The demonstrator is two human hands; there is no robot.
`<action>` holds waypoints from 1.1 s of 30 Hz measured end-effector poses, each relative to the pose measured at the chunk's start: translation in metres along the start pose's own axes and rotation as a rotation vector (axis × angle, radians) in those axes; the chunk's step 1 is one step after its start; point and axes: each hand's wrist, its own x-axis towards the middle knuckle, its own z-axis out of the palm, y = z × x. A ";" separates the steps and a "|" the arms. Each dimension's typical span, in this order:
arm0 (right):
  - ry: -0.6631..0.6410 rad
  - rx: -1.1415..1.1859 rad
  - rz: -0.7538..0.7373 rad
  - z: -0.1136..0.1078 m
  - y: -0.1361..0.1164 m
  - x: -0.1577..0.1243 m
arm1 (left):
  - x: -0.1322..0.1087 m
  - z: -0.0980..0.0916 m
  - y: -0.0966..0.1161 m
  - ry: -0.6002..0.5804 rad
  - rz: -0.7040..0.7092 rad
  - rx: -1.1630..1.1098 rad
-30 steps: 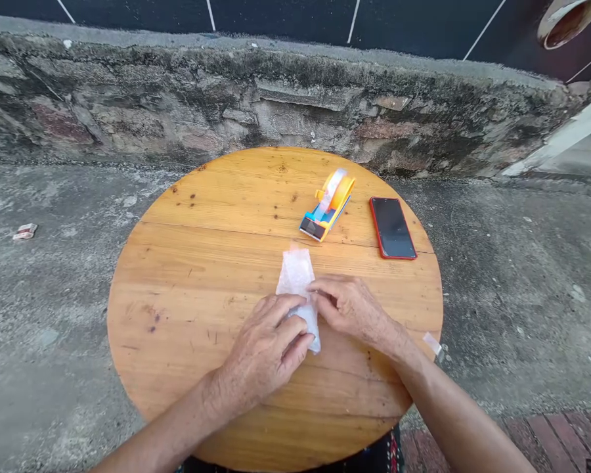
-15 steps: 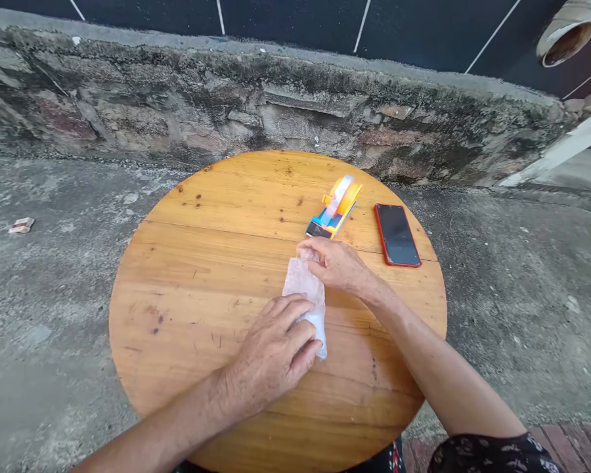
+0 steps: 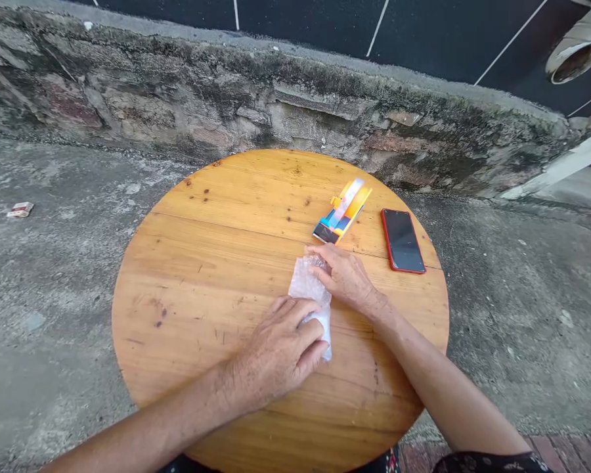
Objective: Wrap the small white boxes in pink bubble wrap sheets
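Note:
A strip of clear bubble wrap, folded into a narrow packet, lies on the round wooden table. My left hand holds the packet's near half down, with its fingers bent over it and the thumb by the near end. My right hand has its fingers on the far end, thumb and fingertips gripping the plastic there. Whatever the packet contains is hard to see through the plastic. Just beyond my right hand stands a blue and yellow tape dispenser with a roll of clear tape.
A phone in a red case lies near the table's right edge. Behind the table runs a low stone wall under dark tiles. A pipe opening juts out at upper right. A small crumpled packet lies on the concrete floor.
The fingers of my right hand have come down with the far end of the bubble wrap, which was lifted before. My left hand stays on the packet. The view has shifted slightly.

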 end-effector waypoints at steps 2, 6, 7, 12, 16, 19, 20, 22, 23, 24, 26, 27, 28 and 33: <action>0.008 -0.009 0.008 0.001 0.000 -0.001 | 0.001 0.000 0.000 0.004 -0.003 -0.005; 0.008 -0.007 0.031 0.003 0.000 -0.003 | 0.001 0.000 0.000 0.020 -0.005 -0.018; 0.006 -0.011 0.033 0.003 0.000 -0.003 | 0.000 0.001 0.000 0.022 -0.004 -0.019; 0.007 -0.084 -0.002 0.000 -0.004 -0.005 | -0.001 0.001 0.000 0.003 -0.010 -0.011; 0.041 -0.104 0.056 -0.005 -0.008 -0.007 | -0.001 0.001 -0.001 -0.009 -0.020 -0.026; 0.024 -0.075 0.099 -0.009 -0.009 -0.005 | -0.001 0.002 -0.002 -0.003 -0.022 -0.041; 0.010 -0.069 0.104 -0.010 -0.009 -0.004 | -0.001 0.002 -0.002 0.000 -0.022 -0.043; -0.022 -0.058 0.111 -0.012 -0.010 0.000 | -0.001 0.003 -0.002 0.006 -0.022 -0.046; -0.037 -0.055 0.121 -0.012 -0.011 0.002 | -0.001 0.003 -0.002 0.009 -0.021 -0.048; -0.049 -0.053 0.134 -0.012 -0.011 0.003 | -0.002 0.003 -0.002 0.014 -0.022 -0.051; -0.058 -0.047 0.152 -0.011 -0.011 0.006 | -0.002 0.004 -0.002 0.020 -0.025 -0.058; -0.057 -0.042 0.160 -0.011 -0.011 0.006 | -0.002 0.004 -0.002 0.021 -0.027 -0.061; -0.058 -0.034 0.166 -0.011 -0.011 0.006 | -0.003 0.004 -0.003 0.021 -0.029 -0.064; -0.078 -0.037 0.178 -0.010 -0.009 0.005 | -0.001 0.002 -0.002 0.013 -0.030 -0.060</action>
